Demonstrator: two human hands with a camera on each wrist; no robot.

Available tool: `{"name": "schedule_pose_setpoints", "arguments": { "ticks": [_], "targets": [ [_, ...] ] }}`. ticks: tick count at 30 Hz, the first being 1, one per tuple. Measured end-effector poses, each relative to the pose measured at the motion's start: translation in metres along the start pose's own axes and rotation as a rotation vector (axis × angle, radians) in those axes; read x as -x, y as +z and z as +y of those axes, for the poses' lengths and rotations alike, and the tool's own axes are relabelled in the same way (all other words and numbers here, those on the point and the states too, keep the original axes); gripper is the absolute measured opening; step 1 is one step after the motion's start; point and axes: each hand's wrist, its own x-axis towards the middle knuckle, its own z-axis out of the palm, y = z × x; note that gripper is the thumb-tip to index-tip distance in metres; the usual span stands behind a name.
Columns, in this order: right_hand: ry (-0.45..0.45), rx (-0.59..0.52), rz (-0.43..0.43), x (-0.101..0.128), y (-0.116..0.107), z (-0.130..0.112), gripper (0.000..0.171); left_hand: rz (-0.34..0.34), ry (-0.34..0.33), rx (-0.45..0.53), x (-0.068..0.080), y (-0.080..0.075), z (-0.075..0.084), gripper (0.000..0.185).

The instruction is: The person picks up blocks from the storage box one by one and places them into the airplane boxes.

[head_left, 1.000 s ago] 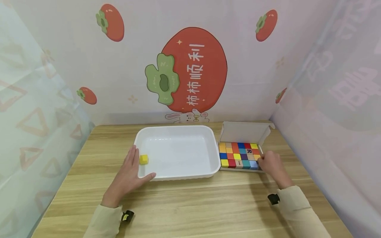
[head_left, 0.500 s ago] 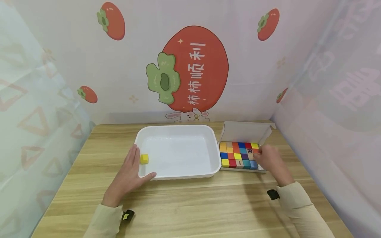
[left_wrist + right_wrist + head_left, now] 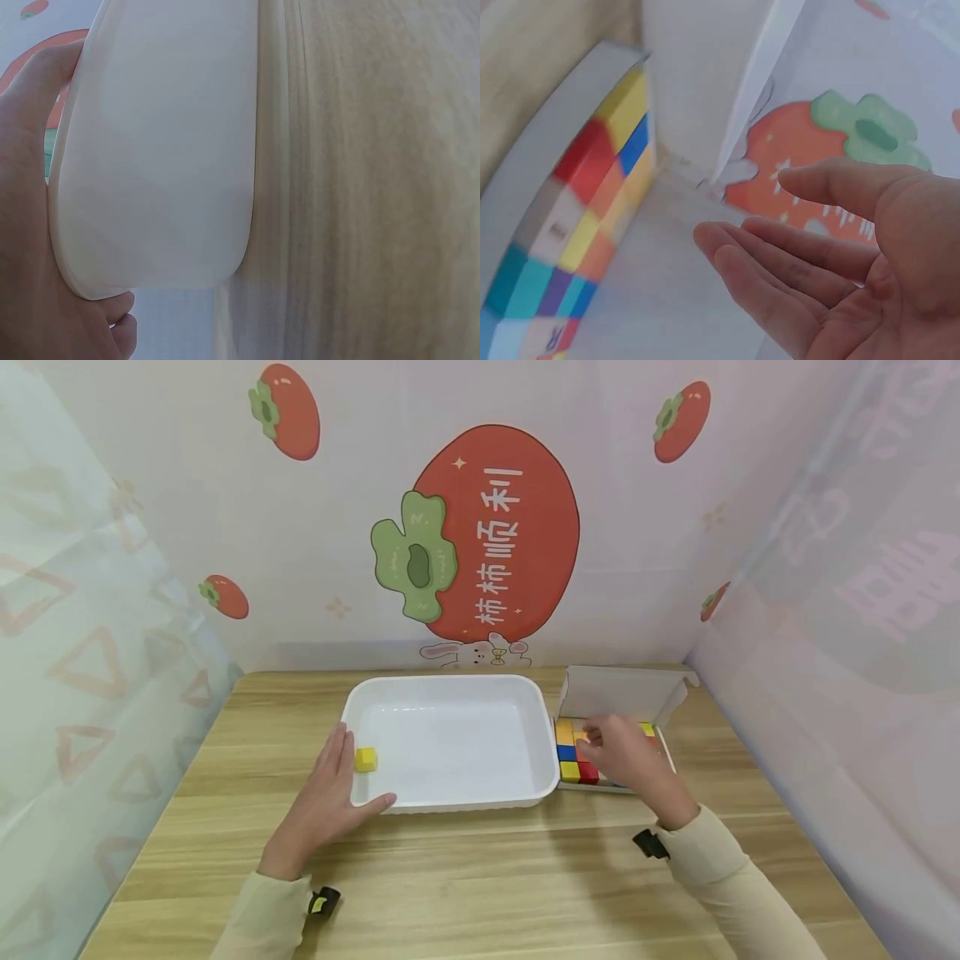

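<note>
My left hand (image 3: 318,802) rests against the near left corner of a white tray (image 3: 450,802), fingers straight along its left side and thumb at the front rim. Inside the tray, near those fingers, sits a yellow cube (image 3: 365,759). My right hand (image 3: 622,756) is over the white cardboard box (image 3: 626,689), palm turned towards the tray, hiding much of the box's rows of coloured blocks (image 3: 567,752). In the right wrist view its thumb and loosely bent fingers (image 3: 772,292) stand apart, and nothing shows between them. Letters mark some blocks.
The box's lid stands raised at the back, and its left side is right beside the tray. Wood-grain table (image 3: 480,877) extends in front of both. A printed curtain (image 3: 337,527) hangs behind, with more cloth at both sides.
My right hand has moved left from the box's right end to over its middle. A gap shows in the block rows at that end. My left hand stays at the tray.
</note>
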Motion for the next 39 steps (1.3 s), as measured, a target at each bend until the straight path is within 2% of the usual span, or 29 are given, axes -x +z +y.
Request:
{"name": "schedule_pose_setpoints", "arguments": {
  "ticks": [7,14,18,25,31,33,39],
  "targets": [
    [-0.091,0.0,-0.016,-0.019,0.014,-0.041,0.024,0.008,0.005,-0.01,0.0,0.0,0.001,0.132],
    [-0.092,0.009,-0.063,-0.046,0.024,-0.083,0.033,0.017,0.009,0.001,0.001,0.001,0.001,0.131],
    [-0.166,-0.005,-0.077,-0.065,0.03,-0.1,0.031,0.014,0.005,0.001,0.0,0.001,0.001,0.131],
    [-0.284,-0.094,-0.167,-0.106,0.044,-0.121,0.034,0.011,-0.003,0.0,0.002,-0.001,0.001,0.132],
    [-0.415,-0.153,-0.245,-0.139,0.072,-0.132,0.038,0.019,-0.007,0.001,0.004,-0.003,0.0,0.131],
    [-0.432,-0.144,-0.271,-0.146,0.083,-0.135,0.04,0.018,-0.004,-0.001,0.003,-0.002,0.0,0.132],
    [-0.465,-0.016,-0.366,-0.158,0.114,-0.147,0.042,0.013,0.008,-0.001,0.001,-0.001,0.001,0.131]
  ]
}}
